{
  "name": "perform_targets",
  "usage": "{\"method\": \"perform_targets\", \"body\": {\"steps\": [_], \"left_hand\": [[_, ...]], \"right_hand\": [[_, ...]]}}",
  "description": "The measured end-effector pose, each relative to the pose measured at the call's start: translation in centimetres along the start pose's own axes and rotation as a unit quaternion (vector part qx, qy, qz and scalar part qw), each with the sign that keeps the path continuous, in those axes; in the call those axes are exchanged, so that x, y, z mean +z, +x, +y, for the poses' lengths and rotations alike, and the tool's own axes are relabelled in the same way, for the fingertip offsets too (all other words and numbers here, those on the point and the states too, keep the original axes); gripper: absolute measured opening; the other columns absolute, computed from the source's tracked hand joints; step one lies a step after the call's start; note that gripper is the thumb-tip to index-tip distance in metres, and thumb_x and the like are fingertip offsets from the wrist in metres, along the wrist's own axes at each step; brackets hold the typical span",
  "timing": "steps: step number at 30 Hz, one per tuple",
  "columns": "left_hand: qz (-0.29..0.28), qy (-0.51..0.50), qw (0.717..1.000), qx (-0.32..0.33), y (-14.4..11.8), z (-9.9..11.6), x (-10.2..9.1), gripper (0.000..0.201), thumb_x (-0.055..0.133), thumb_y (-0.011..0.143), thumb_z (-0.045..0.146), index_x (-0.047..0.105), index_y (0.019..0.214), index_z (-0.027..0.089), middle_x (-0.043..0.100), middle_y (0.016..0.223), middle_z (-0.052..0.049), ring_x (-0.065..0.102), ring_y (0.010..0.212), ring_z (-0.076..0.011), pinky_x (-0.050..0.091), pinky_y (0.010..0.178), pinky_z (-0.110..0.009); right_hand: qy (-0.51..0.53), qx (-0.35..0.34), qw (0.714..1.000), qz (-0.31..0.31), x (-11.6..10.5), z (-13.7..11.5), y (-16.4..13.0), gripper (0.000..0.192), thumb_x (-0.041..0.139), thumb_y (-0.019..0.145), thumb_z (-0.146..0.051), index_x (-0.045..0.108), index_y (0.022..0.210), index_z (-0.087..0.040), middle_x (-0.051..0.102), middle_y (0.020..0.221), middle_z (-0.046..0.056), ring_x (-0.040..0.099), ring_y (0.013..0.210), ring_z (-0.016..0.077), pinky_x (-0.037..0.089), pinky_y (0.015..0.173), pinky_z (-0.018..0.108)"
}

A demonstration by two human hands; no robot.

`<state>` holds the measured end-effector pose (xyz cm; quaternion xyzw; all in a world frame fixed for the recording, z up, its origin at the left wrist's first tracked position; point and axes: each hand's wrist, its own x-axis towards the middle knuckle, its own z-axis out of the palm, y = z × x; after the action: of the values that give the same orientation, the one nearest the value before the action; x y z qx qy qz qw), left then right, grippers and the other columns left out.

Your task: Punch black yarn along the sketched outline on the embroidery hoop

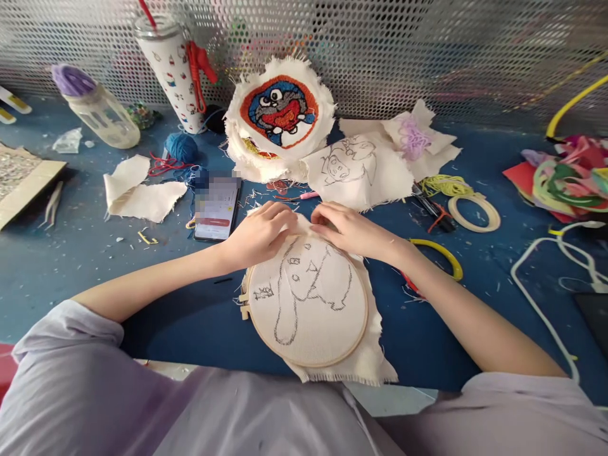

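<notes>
An embroidery hoop [308, 307] lies flat on the blue surface [85, 253] just in front of the person, with cream cloth [370, 361] stretched in it and a cartoon outline drawn in dark line. Both hands rest at the hoop's far rim: the left hand [260, 234] and the right hand [349, 229] each have their grip closed on the loose cloth edge there, fingertips almost meeting. A phone [216, 209] lies just beside the left hand. Beyond the hands stand a finished cartoon patch [280, 114], a second sketched cloth [356, 168] and a ball of blue yarn [180, 147]. A yellow hoop ring [444, 253] lies near the right wrist.
</notes>
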<state>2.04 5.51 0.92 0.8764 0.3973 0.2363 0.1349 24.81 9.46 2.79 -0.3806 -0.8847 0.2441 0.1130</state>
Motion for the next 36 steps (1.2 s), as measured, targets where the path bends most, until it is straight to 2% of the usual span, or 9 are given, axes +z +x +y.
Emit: {"method": "perform_targets", "body": {"steps": [4, 8, 11, 15, 18, 21, 26, 31, 36], "left_hand": [[-0.012, -0.031, 0.999, -0.021, 1.2, -0.1, 0.2, 0.028, 0.047, 0.093, 0.027, 0.051, 0.116, 0.013, 0.063, 0.115, -0.018, 0.060, 0.106, -0.0265, 0.051, 0.085, -0.041], [-0.069, -0.113, 0.989, -0.070, 1.5, -0.7, -0.9, 0.021, 0.045, 0.092, 0.024, 0.051, 0.072, 0.019, 0.054, 0.065, -0.001, 0.050, 0.059, -0.0132, 0.040, 0.057, -0.028], [-0.049, -0.194, 0.976, -0.085, 1.2, -1.0, -1.6, 0.028, 0.046, 0.092, 0.025, 0.041, 0.065, 0.020, 0.039, 0.060, 0.004, 0.036, 0.054, -0.0097, 0.032, 0.052, -0.026], [-0.001, -0.276, 0.953, -0.124, 1.0, -0.5, -2.1, 0.031, 0.046, 0.094, 0.032, 0.041, 0.067, 0.020, 0.033, 0.061, 0.004, 0.030, 0.054, -0.0094, 0.027, 0.048, -0.025], [-0.019, -0.345, 0.925, -0.156, 1.1, 0.1, -2.9, 0.032, 0.047, 0.095, 0.037, 0.045, 0.069, 0.019, 0.036, 0.060, 0.003, 0.031, 0.052, -0.0085, 0.025, 0.045, -0.024], [-0.076, -0.407, 0.891, -0.187, 0.7, 0.4, -4.1, 0.030, 0.045, 0.096, 0.039, 0.057, 0.079, 0.017, 0.055, 0.074, -0.001, 0.047, 0.061, -0.0095, 0.035, 0.050, -0.021], [-0.160, -0.540, 0.794, -0.231, -2.6, 0.7, -4.9, 0.043, 0.044, 0.094, 0.052, 0.065, 0.104, 0.016, 0.066, 0.088, -0.005, 0.061, 0.076, -0.0153, 0.046, 0.063, -0.024], [-0.030, -0.447, 0.852, -0.272, -6.1, 2.5, -3.7, 0.032, 0.055, 0.092, 0.044, 0.063, 0.099, 0.015, 0.060, 0.084, -0.002, 0.053, 0.072, -0.0113, 0.043, 0.060, -0.021], [0.097, -0.542, 0.800, -0.238, -7.9, 3.4, -2.3, 0.043, 0.057, 0.092, 0.031, 0.041, 0.131, 0.022, 0.061, 0.106, -0.005, 0.060, 0.093, -0.0147, 0.053, 0.083, -0.027]], "right_hand": [[0.102, -0.020, 0.992, 0.067, 0.9, -0.4, 0.6, 0.016, 0.046, 0.095, -0.038, 0.051, 0.092, -0.023, 0.063, 0.099, 0.007, 0.061, 0.097, 0.0218, 0.051, 0.083, 0.039], [0.175, -0.003, 0.979, 0.099, 0.8, -0.3, 0.3, 0.018, 0.049, 0.094, -0.039, 0.052, 0.100, -0.023, 0.063, 0.114, 0.011, 0.061, 0.108, 0.0222, 0.052, 0.090, 0.039], [0.229, 0.023, 0.969, 0.089, 0.1, -0.2, -0.6, 0.029, 0.049, 0.093, -0.046, 0.053, 0.110, -0.023, 0.059, 0.129, 0.013, 0.060, 0.114, 0.0236, 0.051, 0.095, 0.041], [0.330, 0.092, 0.940, -0.005, -0.2, -0.6, -2.4, 0.049, 0.047, 0.088, -0.061, 0.058, 0.115, -0.022, 0.068, 0.109, 0.009, 0.065, 0.100, 0.0245, 0.055, 0.079, 0.037], [0.364, 0.121, 0.923, -0.014, 0.2, -1.5, -3.8, 0.043, 0.061, 0.082, -0.058, 0.064, 0.103, -0.021, 0.065, 0.078, 0.002, 0.061, 0.069, 0.0175, 0.049, 0.056, 0.029], [0.371, 0.156, 0.913, 0.065, 0.4, -2.5, -5.1, 0.033, 0.067, 0.078, -0.055, 0.066, 0.081, -0.022, 0.055, 0.059, -0.002, 0.050, 0.052, 0.0128, 0.036, 0.044, 0.026], [0.395, 0.191, 0.867, 0.237, 0.4, -2.3, -5.5, 0.036, 0.071, 0.071, -0.059, 0.067, 0.073, -0.024, 0.061, 0.063, 0.000, 0.054, 0.055, 0.0151, 0.040, 0.047, 0.028], [0.333, 0.218, 0.881, 0.257, 0.6, -1.8, -3.9, 0.035, 0.073, 0.072, -0.055, 0.063, 0.062, -0.023, 0.053, 0.053, -0.003, 0.049, 0.050, 0.0125, 0.037, 0.045, 0.027], [0.352, 0.208, 0.812, 0.417, 2.0, -2.9, -3.2, 0.030, 0.056, 0.087, -0.052, 0.068, 0.090, -0.025, 0.073, 0.089, 0.006, 0.070, 0.086, 0.0258, 0.055, 0.068, 0.039]]}}
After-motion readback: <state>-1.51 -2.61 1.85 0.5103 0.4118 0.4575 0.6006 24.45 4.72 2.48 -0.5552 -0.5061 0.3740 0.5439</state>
